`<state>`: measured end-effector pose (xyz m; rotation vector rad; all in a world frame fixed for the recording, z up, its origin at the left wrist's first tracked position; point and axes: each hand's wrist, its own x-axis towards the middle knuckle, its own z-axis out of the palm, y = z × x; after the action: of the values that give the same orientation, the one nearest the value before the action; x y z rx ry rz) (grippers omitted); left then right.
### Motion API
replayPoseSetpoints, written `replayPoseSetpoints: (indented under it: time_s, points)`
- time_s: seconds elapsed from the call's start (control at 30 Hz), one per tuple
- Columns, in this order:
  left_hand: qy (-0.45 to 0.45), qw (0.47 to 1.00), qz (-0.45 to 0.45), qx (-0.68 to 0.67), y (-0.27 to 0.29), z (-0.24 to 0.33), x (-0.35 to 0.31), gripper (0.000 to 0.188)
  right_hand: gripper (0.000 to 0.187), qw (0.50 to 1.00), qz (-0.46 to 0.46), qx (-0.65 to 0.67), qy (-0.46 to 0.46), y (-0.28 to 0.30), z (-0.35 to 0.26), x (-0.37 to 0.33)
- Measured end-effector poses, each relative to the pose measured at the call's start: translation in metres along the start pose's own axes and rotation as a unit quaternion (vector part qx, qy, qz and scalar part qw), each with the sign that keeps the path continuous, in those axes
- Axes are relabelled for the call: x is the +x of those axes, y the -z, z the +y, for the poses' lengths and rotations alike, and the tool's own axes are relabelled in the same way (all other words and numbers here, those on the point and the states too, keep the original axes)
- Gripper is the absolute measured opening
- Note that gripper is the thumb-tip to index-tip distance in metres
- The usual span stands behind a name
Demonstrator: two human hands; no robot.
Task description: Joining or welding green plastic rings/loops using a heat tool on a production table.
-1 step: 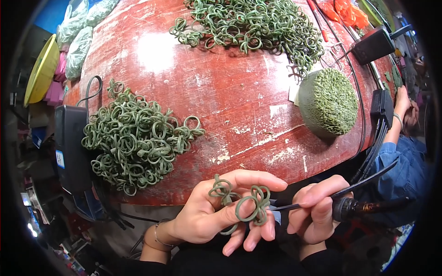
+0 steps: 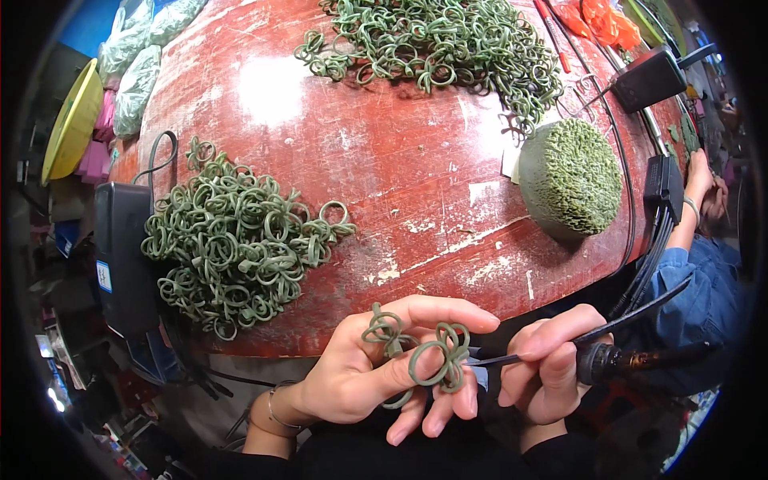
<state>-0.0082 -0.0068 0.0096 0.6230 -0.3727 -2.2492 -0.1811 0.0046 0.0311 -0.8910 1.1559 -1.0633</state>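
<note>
My left hand (image 2: 356, 376) holds two small green looped pieces, which look like wax rings. One looped piece (image 2: 384, 328) lies against the fingers; the other looped piece (image 2: 442, 356) is pinched out by the thumb, its loops spread. My right hand (image 2: 552, 368) is closed round a thin dark tool (image 2: 506, 360) whose narrow tip reaches the right side of the outer piece. Whether the tip touches it is hard to tell. Behind the right fingers sticks out a dark brown handle (image 2: 632, 360), with a black cord-like length (image 2: 648, 306) above it.
On the red worn table (image 2: 384, 160) lie a green ring pile (image 2: 240, 240) at left and a larger pile (image 2: 448, 48) at the back. A round green textured block (image 2: 572, 180) stands at right. Black boxes (image 2: 128, 256) and cables flank the table. Another person's arm (image 2: 692, 208) is at far right.
</note>
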Motion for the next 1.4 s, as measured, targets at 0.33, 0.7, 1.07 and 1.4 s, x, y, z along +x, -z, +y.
replayPoseSetpoints:
  time_s: [0.33, 0.7, 1.07, 1.4]
  points:
    - [-0.005, 1.0, -0.001, 0.012, 0.0016, -0.0022, 0.0006, 0.04, 0.034, 0.999, 0.024, -0.017, 0.03, -0.0038, 0.0037, -0.0003]
    - [0.01, 1.0, 0.002, -0.007, 0.0029, -0.0035, 0.0006, 0.039, 0.034, 0.999, 0.029, -0.01, 0.018, -0.0012, 0.0038, -0.0014]
    - [0.041, 0.999, 0.016, 0.0, 0.0014, -0.0018, 0.0031, 0.039, 0.028, 0.997, 0.04, -0.047, 0.047, -0.0034, 0.003, 0.0009]
    - [0.085, 0.992, -0.007, -0.097, 0.006, -0.0005, 0.0047, 0.036, 0.038, 0.996, 0.083, -0.036, 0.017, -0.0022, 0.0016, -0.0042]
